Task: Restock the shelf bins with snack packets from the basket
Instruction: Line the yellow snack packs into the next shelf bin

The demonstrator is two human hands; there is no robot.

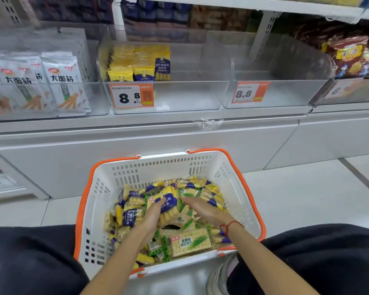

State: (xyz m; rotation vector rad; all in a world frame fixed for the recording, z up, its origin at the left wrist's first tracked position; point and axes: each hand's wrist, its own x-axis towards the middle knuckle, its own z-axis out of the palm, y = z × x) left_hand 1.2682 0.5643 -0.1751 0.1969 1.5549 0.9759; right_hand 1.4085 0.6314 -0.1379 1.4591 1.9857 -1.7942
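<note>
Scooping with both hands, left hand (156,211) curled on a light, crinkly, slippery yellow packet (167,204) and right hand (202,209) flat-fingered just beside it, we should pinch its stiff middle.

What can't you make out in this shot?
Head view:
- Packets deeper in the basket: covered by the top layer and both hands.
- Right price tag: blurred.
- Left bin: cut off by the frame edge.
- Top shelf goods: blurred.
</note>
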